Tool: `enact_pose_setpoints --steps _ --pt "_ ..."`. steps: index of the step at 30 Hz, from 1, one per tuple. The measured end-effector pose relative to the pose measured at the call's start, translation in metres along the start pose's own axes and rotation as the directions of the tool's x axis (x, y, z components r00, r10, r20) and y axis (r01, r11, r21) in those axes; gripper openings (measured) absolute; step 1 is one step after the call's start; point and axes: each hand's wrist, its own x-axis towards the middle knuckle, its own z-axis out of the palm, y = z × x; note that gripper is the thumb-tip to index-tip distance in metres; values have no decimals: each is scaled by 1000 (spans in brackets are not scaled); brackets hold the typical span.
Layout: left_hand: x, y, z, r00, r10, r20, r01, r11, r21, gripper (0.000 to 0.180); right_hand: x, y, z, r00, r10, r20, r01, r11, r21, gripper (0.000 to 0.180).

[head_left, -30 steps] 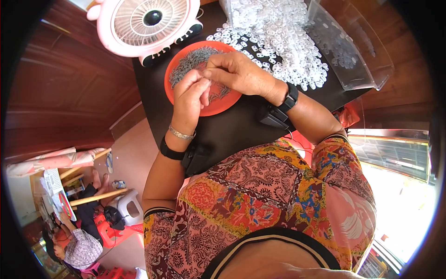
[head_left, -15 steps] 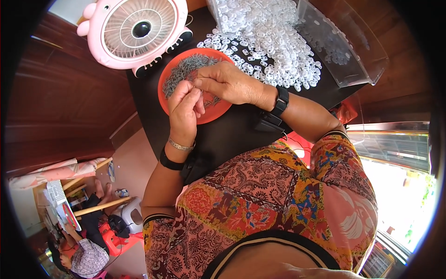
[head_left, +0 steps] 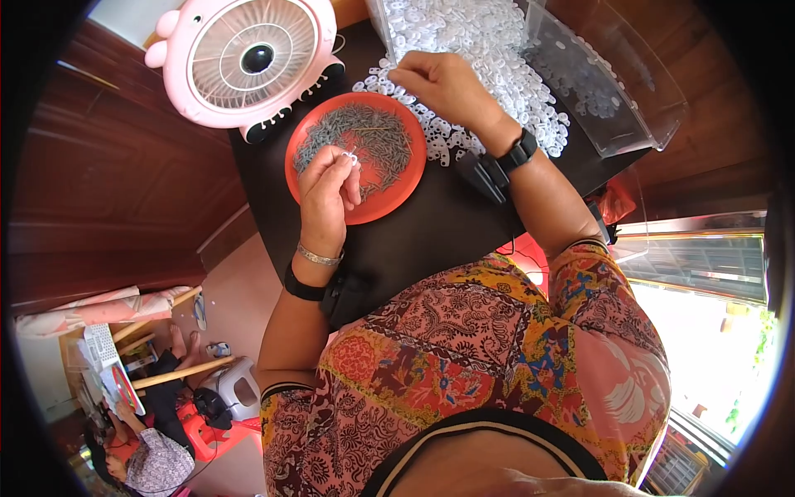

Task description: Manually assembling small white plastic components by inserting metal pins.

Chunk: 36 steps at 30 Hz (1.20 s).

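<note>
Over a round orange-red dish, my left hand is closed in a pinch on a small white plastic piece. The dish holds a heap of thin grey metal pins or screws, too small to tell which. My right hand is above the near left edge of a big pile of small white oval plastic pieces, each with holes. Its thumb and forefinger are brought together close to the loose pieces; whatever lies between them is hidden.
A pink animal-shaped fan stands left of the dish on the black table. Clear plastic bins flank the pile. At lower left, another person sits by a low bench with a red stool.
My right hand has left my left hand and moved up and right to the white pieces. The white piece in my left fingers now shows; that hand has barely moved.
</note>
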Motion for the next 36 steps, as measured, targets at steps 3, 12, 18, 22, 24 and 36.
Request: enact_pose_setpoints --steps 3,12,18,22,24,36 --pt "1 -1 0 1000 -28 -7 27 999 -40 18 5 33 3 997 -54 -52 35 947 -318 22" --pt "1 1 -2 999 -39 -20 37 996 -75 18 7 43 14 984 -62 164 149 787 -599 20" --pt "0 1 -3 999 -17 -45 15 999 -40 18 3 18 8 974 118 192 -167 949 266 20" --pt "-1 4 -1 998 -14 -65 10 998 -54 16 -10 -15 17 917 109 383 -318 779 540 19" --pt "0 5 -1 997 -20 -75 15 998 -67 16 -13 -19 23 907 83 414 -331 748 576 19" --pt "1 0 -3 999 -2 -50 0 999 -52 13 -20 -25 32 906 22 424 -316 701 639 18"
